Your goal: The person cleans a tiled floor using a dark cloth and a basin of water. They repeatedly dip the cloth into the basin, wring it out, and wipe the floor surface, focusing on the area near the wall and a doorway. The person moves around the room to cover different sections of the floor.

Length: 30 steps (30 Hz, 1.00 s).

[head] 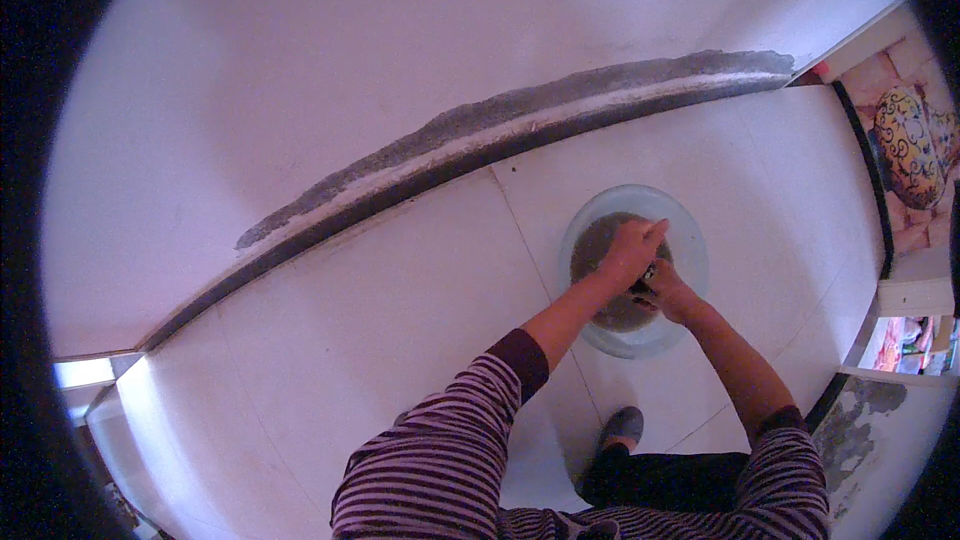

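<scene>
Below me on the floor stands a pale, translucent round basin [694,236] with murky brownish water [592,249] in it. Both my hands are over the water, close together. My left hand [636,249] lies across the middle of the basin, fingers pointing to its far right side. Just right of it, my right hand [669,294] is curled on a small dark item with whitish spots [643,285]. That item sits between the two hands and is partly covered by them, so its kind is unclear. Whether my left fingers also grip it is hidden.
Pale floor tiles [420,300] surround the basin. A white wall [375,52] with a grey, peeling strip [525,94] and dark skirting [420,184] runs beyond. My shoe [624,424] is just below the basin. A patterned panel [911,150] stands at the right.
</scene>
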### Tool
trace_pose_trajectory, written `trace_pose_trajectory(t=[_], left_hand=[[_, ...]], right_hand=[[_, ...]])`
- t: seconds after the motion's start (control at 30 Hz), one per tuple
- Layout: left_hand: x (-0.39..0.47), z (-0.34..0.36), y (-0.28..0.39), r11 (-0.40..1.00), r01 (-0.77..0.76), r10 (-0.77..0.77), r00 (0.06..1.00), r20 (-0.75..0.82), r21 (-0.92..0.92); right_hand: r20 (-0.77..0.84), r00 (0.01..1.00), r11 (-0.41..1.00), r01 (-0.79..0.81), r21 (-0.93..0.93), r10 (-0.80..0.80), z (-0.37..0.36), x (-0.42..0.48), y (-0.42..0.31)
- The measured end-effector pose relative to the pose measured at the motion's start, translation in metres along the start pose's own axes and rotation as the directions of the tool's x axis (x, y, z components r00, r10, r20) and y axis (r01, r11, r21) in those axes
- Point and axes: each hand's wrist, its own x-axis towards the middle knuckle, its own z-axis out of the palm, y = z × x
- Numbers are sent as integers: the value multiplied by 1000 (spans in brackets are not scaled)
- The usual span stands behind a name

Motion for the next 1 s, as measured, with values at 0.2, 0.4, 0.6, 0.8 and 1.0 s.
trace_pose_trajectory(t=[0.2, 0.4, 0.6, 0.8, 1.0], left_hand=[[-12, 12, 6, 967, 245, -236, 965, -115, 71], [-19, 15, -21, 918, 87, -10, 980, -198, 387], [-34, 10, -61, 827, 211, -90, 964, -248, 521], [-26, 0, 1, 872, 488, -461, 844, -275, 35], [-26, -27, -38, 974, 150, -203, 908, -366, -167]], right_hand=[[-309, 951, 985, -42, -167, -12, 36, 7, 18], [-366, 930, 994, -78, -83, 42, 54, 17, 19], [-399, 910, 987, -151, -60, 115, 78, 20, -7], [-232, 943, 920, -295, -259, 238, 61, 15, -10], [-64, 994, 994, -91, -60, 87, 39, 20, -56]])
